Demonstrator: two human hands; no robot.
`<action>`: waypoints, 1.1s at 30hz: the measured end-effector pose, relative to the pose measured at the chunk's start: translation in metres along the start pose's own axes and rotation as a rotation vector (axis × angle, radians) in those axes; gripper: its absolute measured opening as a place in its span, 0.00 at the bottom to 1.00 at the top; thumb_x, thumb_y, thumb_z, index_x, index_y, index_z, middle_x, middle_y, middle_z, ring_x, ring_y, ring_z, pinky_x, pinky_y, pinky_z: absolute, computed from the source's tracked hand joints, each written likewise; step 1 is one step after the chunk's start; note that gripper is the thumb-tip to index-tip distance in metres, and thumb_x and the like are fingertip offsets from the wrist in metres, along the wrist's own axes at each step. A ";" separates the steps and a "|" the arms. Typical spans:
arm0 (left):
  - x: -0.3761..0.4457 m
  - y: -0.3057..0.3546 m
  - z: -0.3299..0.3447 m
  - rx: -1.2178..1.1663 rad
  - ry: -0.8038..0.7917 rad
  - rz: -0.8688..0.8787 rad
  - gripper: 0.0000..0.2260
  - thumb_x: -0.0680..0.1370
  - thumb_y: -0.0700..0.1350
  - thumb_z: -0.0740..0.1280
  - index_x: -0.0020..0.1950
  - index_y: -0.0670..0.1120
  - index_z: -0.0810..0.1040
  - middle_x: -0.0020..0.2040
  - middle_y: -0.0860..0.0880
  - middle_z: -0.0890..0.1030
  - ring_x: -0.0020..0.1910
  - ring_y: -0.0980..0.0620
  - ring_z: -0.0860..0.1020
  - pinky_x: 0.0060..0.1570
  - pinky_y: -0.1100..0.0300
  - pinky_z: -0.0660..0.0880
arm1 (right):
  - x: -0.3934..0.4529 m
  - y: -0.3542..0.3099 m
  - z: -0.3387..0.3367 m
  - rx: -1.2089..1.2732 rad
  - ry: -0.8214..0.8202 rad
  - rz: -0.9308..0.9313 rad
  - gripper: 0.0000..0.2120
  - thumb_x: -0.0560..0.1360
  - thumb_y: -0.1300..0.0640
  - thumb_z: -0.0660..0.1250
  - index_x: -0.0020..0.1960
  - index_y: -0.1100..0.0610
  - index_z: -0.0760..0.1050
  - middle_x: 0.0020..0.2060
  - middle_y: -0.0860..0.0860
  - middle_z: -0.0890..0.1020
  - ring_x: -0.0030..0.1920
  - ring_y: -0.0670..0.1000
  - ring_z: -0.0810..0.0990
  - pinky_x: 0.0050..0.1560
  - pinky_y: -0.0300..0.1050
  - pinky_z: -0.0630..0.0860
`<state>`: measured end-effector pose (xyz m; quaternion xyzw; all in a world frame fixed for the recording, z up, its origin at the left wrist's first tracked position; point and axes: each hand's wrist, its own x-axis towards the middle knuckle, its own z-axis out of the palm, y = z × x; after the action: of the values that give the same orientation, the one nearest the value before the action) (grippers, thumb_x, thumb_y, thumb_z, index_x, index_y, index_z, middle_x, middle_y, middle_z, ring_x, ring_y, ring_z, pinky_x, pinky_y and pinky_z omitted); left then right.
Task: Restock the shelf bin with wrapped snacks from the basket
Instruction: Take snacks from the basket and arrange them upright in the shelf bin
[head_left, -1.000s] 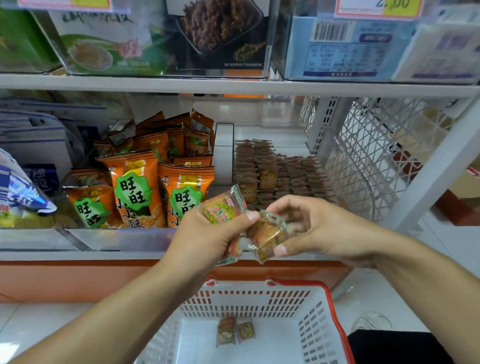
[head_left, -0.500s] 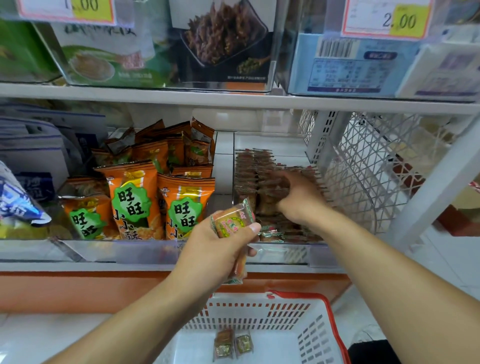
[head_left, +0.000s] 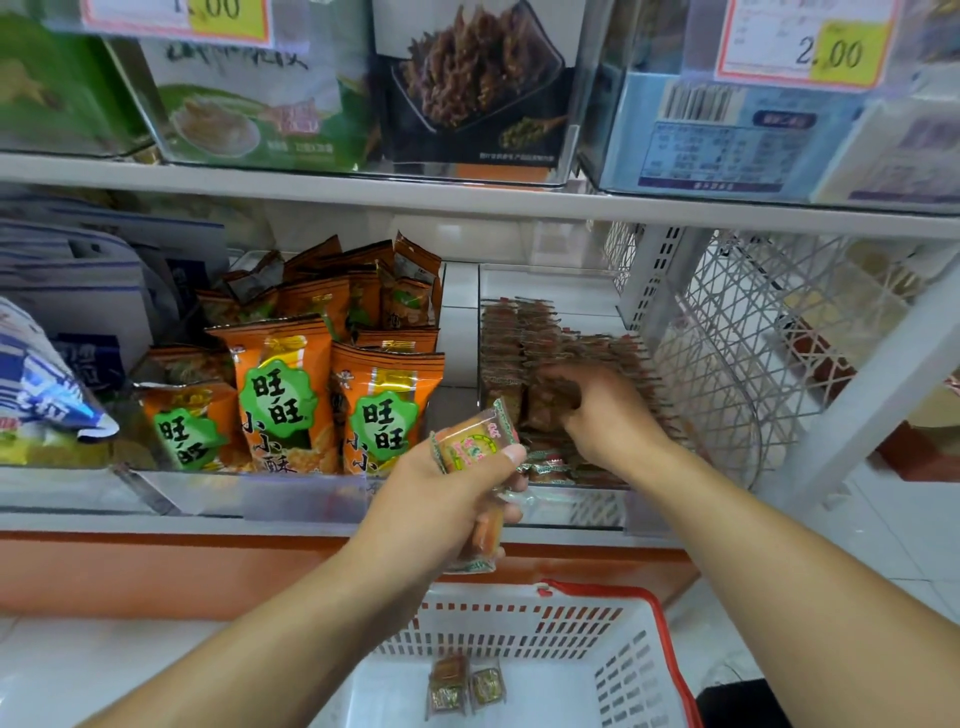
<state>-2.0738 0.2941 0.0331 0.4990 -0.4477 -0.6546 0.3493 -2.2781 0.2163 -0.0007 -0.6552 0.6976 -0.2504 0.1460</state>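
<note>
My left hand (head_left: 441, 504) grips a small stack of clear-wrapped snacks (head_left: 475, 441) in front of the shelf edge, above the basket. My right hand (head_left: 602, 410) reaches into the clear shelf bin (head_left: 571, 508), its fingers bent down onto the rows of wrapped snacks (head_left: 519, 332) standing there. Its palm side is hidden, so I cannot tell if it pinches one. The white basket with a red rim (head_left: 670, 644) sits below, with two wrapped snacks (head_left: 465, 686) lying on its bottom.
Orange snack bags (head_left: 280, 395) fill the bin to the left. A white wire mesh panel (head_left: 737, 364) closes the shelf's right end. The upper shelf edge (head_left: 467, 200) runs close above the bin. A blue and white bag (head_left: 41, 384) lies at far left.
My right hand took one snack from the left hand's stack and carried it forward into the shelf bin, where it now stays. The left hand has hardly moved.
</note>
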 end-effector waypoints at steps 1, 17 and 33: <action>0.000 0.001 0.000 -0.036 -0.011 -0.027 0.11 0.80 0.51 0.71 0.58 0.47 0.81 0.44 0.48 0.88 0.34 0.56 0.83 0.29 0.61 0.77 | 0.000 0.001 -0.002 0.020 -0.003 -0.001 0.25 0.74 0.67 0.69 0.68 0.49 0.78 0.67 0.51 0.79 0.68 0.53 0.76 0.61 0.35 0.68; -0.003 0.005 -0.003 -0.186 -0.050 -0.172 0.17 0.82 0.46 0.56 0.65 0.41 0.77 0.49 0.37 0.81 0.37 0.46 0.80 0.32 0.55 0.76 | -0.074 -0.043 -0.037 1.072 -0.474 0.202 0.24 0.64 0.53 0.78 0.60 0.57 0.83 0.52 0.54 0.86 0.45 0.45 0.83 0.42 0.36 0.79; -0.006 0.009 -0.010 -0.155 0.048 0.034 0.21 0.75 0.24 0.62 0.61 0.45 0.77 0.57 0.43 0.83 0.47 0.47 0.86 0.41 0.57 0.82 | -0.089 -0.038 -0.067 1.165 -0.575 0.196 0.18 0.73 0.57 0.71 0.62 0.61 0.80 0.50 0.54 0.86 0.47 0.48 0.84 0.47 0.44 0.84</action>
<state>-2.0629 0.2942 0.0426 0.4785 -0.3956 -0.6692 0.4084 -2.2729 0.3139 0.0642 -0.4432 0.4375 -0.3874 0.6797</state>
